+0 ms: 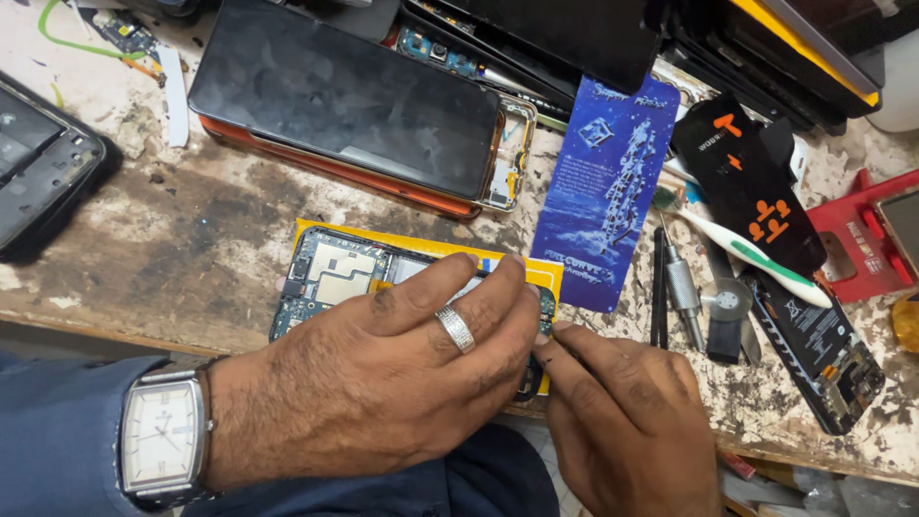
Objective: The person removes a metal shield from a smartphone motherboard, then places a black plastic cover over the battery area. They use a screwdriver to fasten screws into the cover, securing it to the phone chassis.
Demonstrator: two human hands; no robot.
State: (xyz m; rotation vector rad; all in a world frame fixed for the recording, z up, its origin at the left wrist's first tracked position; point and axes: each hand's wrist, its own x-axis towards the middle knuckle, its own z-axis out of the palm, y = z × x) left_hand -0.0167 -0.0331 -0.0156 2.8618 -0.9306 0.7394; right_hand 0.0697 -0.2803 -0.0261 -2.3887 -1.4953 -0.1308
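An opened phone body (330,278) with its circuit board showing lies on a yellow card (421,247) near the bench's front edge. My left hand (383,373), with a ring and a wristwatch, lies flat over the phone's right half and presses it down. My right hand (627,421) is just right of it, thumb and forefinger pinched together at the phone's right edge. Whether something thin sits between those fingertips is hidden.
A large dark phone with an orange frame (345,101) lies behind. A blue packet (603,191), a screwdriver (680,282), a toothbrush (756,254), a black battery (818,349), a red holder (866,239) and more phone parts crowd the worn bench (182,249).
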